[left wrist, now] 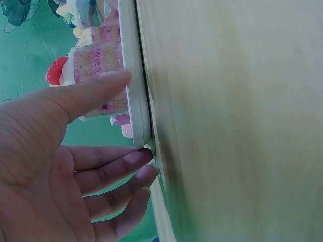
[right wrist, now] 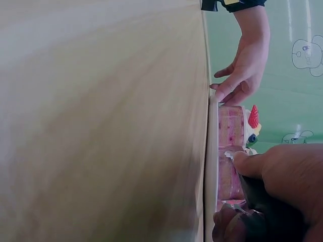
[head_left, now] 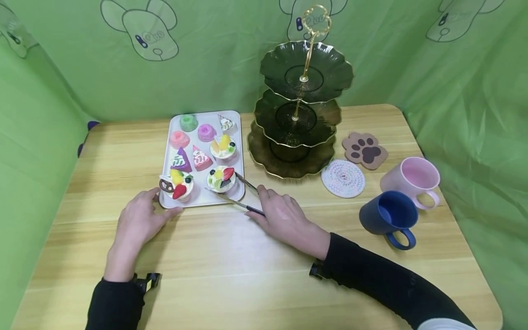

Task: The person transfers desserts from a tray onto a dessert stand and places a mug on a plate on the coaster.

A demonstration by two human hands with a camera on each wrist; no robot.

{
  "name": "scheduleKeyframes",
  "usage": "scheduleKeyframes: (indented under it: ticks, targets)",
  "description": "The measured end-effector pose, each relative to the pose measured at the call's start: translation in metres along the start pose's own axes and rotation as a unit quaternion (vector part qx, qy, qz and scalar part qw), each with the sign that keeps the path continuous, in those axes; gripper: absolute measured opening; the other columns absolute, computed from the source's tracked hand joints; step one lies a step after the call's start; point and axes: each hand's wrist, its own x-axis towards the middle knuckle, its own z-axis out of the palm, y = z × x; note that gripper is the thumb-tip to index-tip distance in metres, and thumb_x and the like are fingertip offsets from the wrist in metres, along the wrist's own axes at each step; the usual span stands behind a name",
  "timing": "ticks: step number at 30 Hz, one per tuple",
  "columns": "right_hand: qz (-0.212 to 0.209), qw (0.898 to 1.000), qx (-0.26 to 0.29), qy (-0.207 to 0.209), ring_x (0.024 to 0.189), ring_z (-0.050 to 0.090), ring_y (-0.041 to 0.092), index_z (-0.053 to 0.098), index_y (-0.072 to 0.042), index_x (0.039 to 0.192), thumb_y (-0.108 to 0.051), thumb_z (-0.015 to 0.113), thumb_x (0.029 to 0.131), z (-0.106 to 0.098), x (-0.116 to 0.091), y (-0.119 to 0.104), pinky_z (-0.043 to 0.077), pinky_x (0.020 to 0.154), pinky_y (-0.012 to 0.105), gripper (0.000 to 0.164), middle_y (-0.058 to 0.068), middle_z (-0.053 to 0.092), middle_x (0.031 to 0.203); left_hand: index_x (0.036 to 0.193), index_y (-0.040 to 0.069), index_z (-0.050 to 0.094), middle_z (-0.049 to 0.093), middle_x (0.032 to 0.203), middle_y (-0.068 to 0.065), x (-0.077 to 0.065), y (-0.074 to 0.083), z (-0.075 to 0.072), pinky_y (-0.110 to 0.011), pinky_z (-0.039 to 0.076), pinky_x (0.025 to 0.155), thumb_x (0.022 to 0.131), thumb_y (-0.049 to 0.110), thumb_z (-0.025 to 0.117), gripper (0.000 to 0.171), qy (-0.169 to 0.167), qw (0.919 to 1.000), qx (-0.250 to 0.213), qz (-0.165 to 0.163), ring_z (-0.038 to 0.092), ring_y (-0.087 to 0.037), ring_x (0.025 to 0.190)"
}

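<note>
The right hand [head_left: 284,217] is clamped around the tongs [head_left: 241,204], whose long axis slants leftward and away from the person, the parted tips pointing to either side of a fruit-topped cup cake [head_left: 221,182] on the white tray [head_left: 202,195]. The left hand [head_left: 140,217] holds the tray's near-left corner; green cartoon-printed cloth [head_left: 222,78] walls the wood-grain tabletop [head_left: 231,270].

Wood-grain bench [head_left: 247,270]: white tray [head_left: 200,196] left; tiered stand [head_left: 286,133], paw-shaped coaster [head_left: 365,151], round coaster [head_left: 343,179], pink mug [head_left: 406,178], blue mug [head_left: 383,215] farther right.
</note>
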Motion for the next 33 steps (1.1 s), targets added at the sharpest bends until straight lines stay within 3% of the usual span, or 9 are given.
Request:
scheduleKeyframes:
  ticks: [7,13,23,27,33]
  targets:
    - [0.017,1.000,0.009,-0.015,0.059,0.058,0.021,0.046,-0.005,0.125,-0.059,0.052,0.083,-0.009,-0.004,0.005,0.044,0.049,0.035,0.068,0.004,0.061,0.087,0.129,-0.001,0.046,0.056,0.098,-0.016,-0.001,0.002,0.000,-0.036,0.038,0.060,0.066,0.067,0.065,0.095,0.010,0.9999,0.003,-0.005,0.051,-0.029,0.083]
    - [0.028,0.999,0.019,-0.010,0.061,0.057,0.018,0.046,-0.006,0.125,-0.058,0.053,0.083,-0.031,-0.013,0.012,0.044,0.049,0.034,0.067,0.002,0.060,0.084,0.125,0.004,0.051,0.056,0.097,-0.013,-0.001,0.004,0.000,-0.032,0.033,0.056,0.063,0.067,0.068,0.090,0.011,0.9998,0.004,-0.018,0.049,-0.026,0.079]
    - [0.049,0.999,-0.005,0.020,0.051,0.045,0.013,0.051,-0.004,0.120,-0.057,0.055,0.082,-0.068,-0.032,0.037,0.031,0.039,0.027,0.064,-0.002,0.048,0.068,0.121,0.004,0.053,0.057,0.094,-0.014,0.000,0.004,0.002,-0.032,0.031,0.055,0.062,0.069,0.067,0.089,0.021,0.9996,0.011,-0.018,0.048,-0.027,0.077]
    - [0.049,0.998,-0.014,0.035,0.046,0.042,0.013,0.052,-0.004,0.113,-0.055,0.057,0.082,-0.074,-0.039,0.049,0.030,0.037,0.028,0.060,-0.002,0.044,0.063,0.121,0.004,0.054,0.058,0.096,-0.014,0.000,0.004,0.002,-0.032,0.031,0.055,0.062,0.070,0.066,0.089,0.022,0.9996,0.011,-0.015,0.049,-0.026,0.076]
    - [0.061,0.997,-0.017,0.040,0.048,0.048,0.017,0.052,-0.003,0.115,-0.055,0.058,0.082,-0.075,-0.045,0.062,0.034,0.038,0.031,0.062,0.001,0.049,0.065,0.120,0.004,0.054,0.058,0.096,-0.014,0.001,0.005,0.003,-0.031,0.031,0.054,0.064,0.068,0.066,0.086,0.026,0.9995,0.014,-0.009,0.048,-0.026,0.074]
